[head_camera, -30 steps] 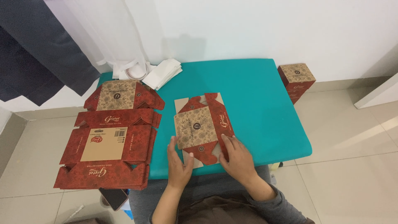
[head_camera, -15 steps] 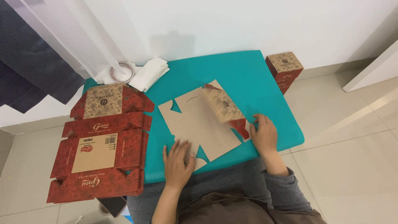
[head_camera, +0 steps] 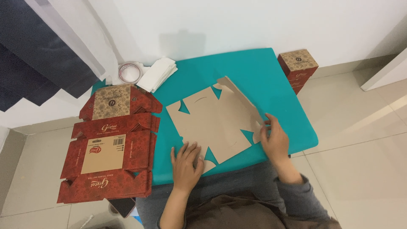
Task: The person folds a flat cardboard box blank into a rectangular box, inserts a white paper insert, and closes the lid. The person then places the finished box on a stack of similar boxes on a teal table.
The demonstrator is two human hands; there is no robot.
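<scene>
Left hand [head_camera: 186, 163]: fingers spread, flat, pressing down the near corner flap of the cardboard sheet [head_camera: 214, 123]. Right hand [head_camera: 275, 140]: fingers loosely curled, fingertips on the sheet's right edge flap, thumb side touching it; can't tell if it's a real pinch. Sheet lies plain brown side up, mid teal table [head_camera: 254, 72], far-right flap tilted up. Left of it, a stack of flat red printed cartons [head_camera: 110, 144] hangs over the table edge. Behind: tape roll [head_camera: 129, 72], white paper stack [head_camera: 157, 74]. Folded red box [head_camera: 298, 68] on the floor, right of the table.
</scene>
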